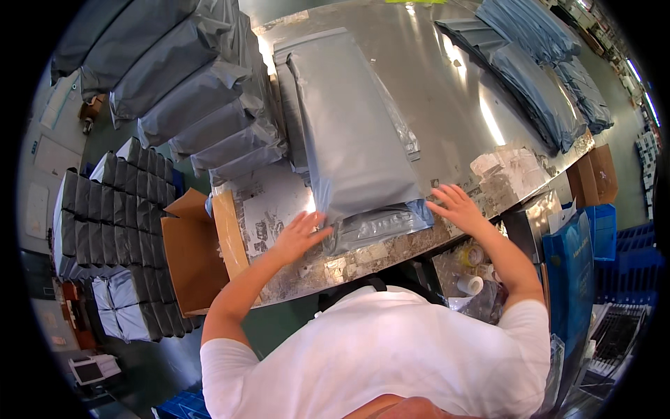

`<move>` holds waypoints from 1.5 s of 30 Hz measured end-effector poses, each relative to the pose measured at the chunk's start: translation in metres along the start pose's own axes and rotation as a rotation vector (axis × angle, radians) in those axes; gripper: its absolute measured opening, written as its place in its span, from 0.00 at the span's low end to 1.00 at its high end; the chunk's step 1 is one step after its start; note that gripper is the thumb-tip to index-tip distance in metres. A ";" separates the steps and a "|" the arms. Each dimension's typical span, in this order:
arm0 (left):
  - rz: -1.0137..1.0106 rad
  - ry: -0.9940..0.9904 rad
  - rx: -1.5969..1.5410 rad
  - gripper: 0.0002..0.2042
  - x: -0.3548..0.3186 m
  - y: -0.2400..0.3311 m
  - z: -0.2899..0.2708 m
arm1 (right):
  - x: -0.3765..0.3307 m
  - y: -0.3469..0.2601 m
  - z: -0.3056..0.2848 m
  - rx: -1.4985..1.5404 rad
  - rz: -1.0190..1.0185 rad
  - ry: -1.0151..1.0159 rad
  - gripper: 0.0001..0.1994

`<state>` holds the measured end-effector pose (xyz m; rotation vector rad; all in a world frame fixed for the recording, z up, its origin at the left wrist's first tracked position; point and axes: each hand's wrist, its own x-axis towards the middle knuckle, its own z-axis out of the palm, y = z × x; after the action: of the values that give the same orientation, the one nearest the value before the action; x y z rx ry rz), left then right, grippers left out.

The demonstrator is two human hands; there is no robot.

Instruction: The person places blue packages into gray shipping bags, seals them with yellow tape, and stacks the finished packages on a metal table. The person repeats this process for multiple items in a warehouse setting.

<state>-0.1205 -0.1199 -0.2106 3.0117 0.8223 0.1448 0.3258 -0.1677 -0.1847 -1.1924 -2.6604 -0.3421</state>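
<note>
In front of me a stack of grey plastic mailing bags (356, 126) lies on the metal worktable (453, 84). Clear plastic and more bags show under its near end. My left hand (301, 236) is at the near left corner of the stack, fingers spread. At the near right corner is my right hand (456, 209), its fingers apart too. Neither hand grips anything; whether the fingertips touch the bags I cannot tell.
Several grey bag bundles (188, 91) line the table's left side. Blue-grey bags (530, 77) lie at the far right. An open cardboard box (192, 258) stands left of the table, beside stacked bundles (125, 209). Tape rolls (470, 285) sit below the table's right front edge.
</note>
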 end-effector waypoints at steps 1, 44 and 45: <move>0.233 -0.060 0.086 0.30 0.008 -0.006 -0.001 | 0.015 0.009 0.001 -0.091 -0.169 0.023 0.13; -1.385 0.530 -1.034 0.24 0.035 -0.004 0.104 | 0.037 -0.015 0.152 1.010 1.157 0.219 0.22; -1.316 0.539 -0.987 0.25 0.036 0.002 0.105 | 0.036 -0.020 0.153 0.933 1.176 0.077 0.23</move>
<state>-0.0786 -0.1027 -0.3117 1.1650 1.8064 0.9356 0.2732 -0.1108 -0.3225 -1.8980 -1.2716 0.8800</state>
